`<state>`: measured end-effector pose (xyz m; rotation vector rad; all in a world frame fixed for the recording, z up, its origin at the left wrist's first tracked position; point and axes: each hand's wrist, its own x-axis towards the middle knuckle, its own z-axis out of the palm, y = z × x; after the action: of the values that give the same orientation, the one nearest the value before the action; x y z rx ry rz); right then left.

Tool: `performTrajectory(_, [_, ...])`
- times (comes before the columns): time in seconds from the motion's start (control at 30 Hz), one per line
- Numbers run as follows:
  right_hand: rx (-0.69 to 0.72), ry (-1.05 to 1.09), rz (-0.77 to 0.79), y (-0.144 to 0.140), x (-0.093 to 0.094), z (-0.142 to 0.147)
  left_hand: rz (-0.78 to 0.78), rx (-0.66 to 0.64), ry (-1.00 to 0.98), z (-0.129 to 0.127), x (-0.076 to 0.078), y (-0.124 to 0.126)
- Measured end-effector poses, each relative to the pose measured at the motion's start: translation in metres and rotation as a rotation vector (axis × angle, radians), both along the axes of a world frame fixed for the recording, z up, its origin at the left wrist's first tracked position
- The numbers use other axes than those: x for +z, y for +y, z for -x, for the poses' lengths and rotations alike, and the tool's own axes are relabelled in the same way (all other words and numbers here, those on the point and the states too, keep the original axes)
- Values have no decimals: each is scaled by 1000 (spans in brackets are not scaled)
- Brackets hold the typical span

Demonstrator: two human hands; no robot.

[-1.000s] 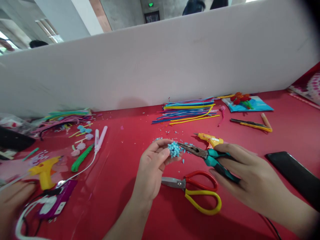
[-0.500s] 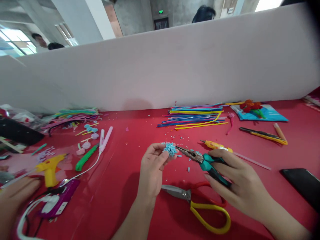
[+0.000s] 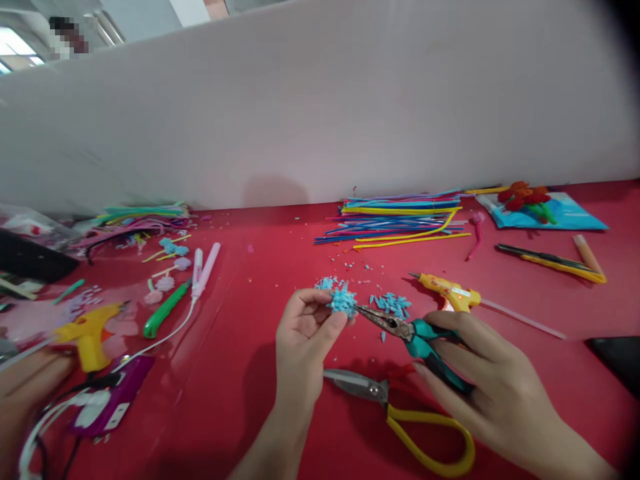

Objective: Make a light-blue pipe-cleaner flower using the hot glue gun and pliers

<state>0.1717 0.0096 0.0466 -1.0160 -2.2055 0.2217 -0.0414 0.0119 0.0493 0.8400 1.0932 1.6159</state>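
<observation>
My left hand (image 3: pixel 306 327) is raised just above the red table (image 3: pixel 260 280), fingers curled shut around one small fluffy light-blue pompom flower (image 3: pixel 343 300), pinched between thumb and fingertips. My right hand (image 3: pixel 483 380) is closed around the teal grips of one pair of needle-nose pliers (image 3: pixel 400 327); the metal nose points left and its tip touches the flower's right edge, though I cannot tell whether the nose is nipped shut on a strand. Just beyond the flower lies a scatter of light-blue cut bits (image 3: pixel 391 304) on the cloth, too many and too small for me to count. Below my hands rests one pair of scissors with yellow loop handles (image 3: pixel 400 413), blades closed and pointing left. I count two yellow glue guns: one (image 3: pixel 447 291) just past my right hand, the other (image 3: pixel 87 330) far left, beside one purple plug block (image 3: pixel 113 400) with a white cable. Another person's hand (image 3: pixel 27 387) shows at the left edge near that gun. Against the white partition board (image 3: pixel 320 107) lie two heaps of coloured pipe cleaners, one (image 3: pixel 400 217) centre right, one (image 3: pixel 135 223) left. One green-handled cutter (image 3: pixel 165 310) lies between them.
</observation>
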Motion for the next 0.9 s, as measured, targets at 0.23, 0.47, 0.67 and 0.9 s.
performTrajectory(0.23, [-17, -61, -83, 3, 0, 0, 23, 63, 49, -4, 0, 0])
performTrajectory(0.47, [-20, -50, -87, 3, 1, 1, 15, 56, 61, -4, 1, 0])
performTrajectory(0.67, [3, -42, -78, 1, -1, 0, -15, 29, 105, 0, -5, -1])
performTrajectory(0.9, [-2, -81, -127, 3, -3, 2, -18, 10, 100, 0, -6, 0])
